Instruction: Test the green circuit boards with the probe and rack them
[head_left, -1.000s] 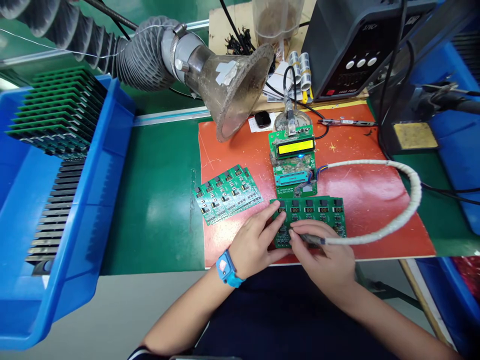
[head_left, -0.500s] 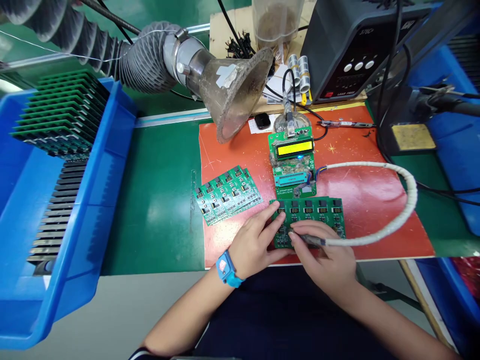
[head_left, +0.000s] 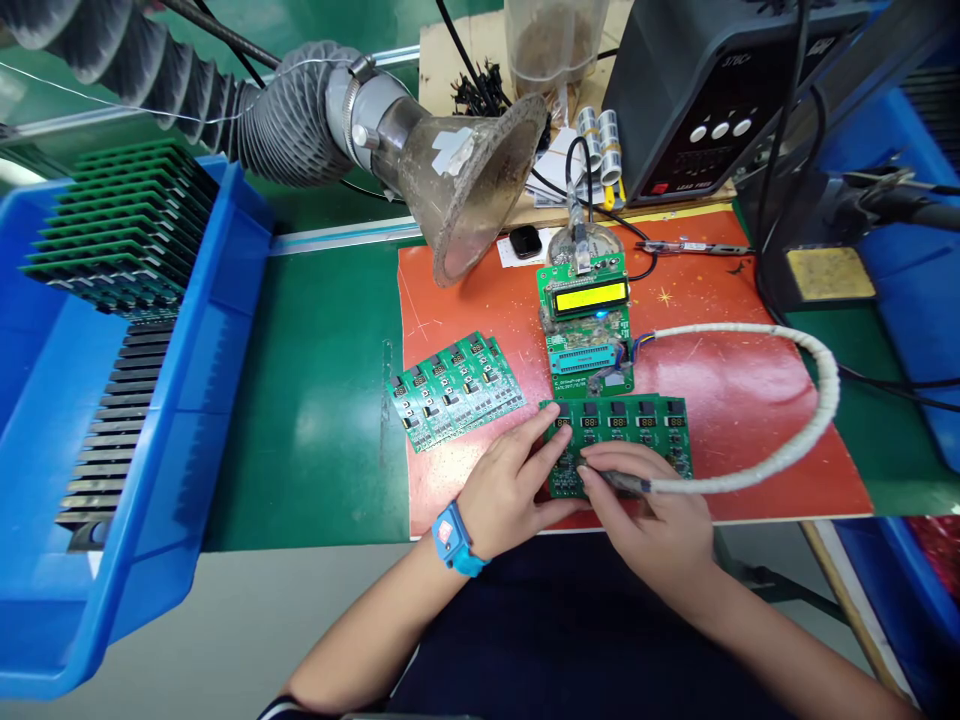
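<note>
The panel (head_left: 617, 425) lies on the orange mat (head_left: 442, 310) right at the person's hands, its long axis running left to right across the front of the body. The right hand (head_left: 660, 520) has its grip closed on the dark probe (head_left: 626, 481), pinched between thumb and fingers, with the tip pointing left to the panel's leftmost section. Most of the panel therefore lies to the right of that tip, partly beneath the right hand itself. The left hand (head_left: 510, 478) is nearer the left end: its grip is spread rather than clenched, two fingers resting on that end and the thumb along the near edge.

Both hands cover parts of the panel, so the exact contact of the tip cannot be made out. From the back of the probe a white cable (head_left: 750, 327) loops out to the right and round to the programmer (head_left: 585, 330), which stands just beyond the panel's far edge and limits room that way. Fanned boards (head_left: 457, 390) lie to the left, near the left hand. The hood (head_left: 465, 180) hangs farther back, and the bin (head_left: 217, 300) sits well apart at the left.
</note>
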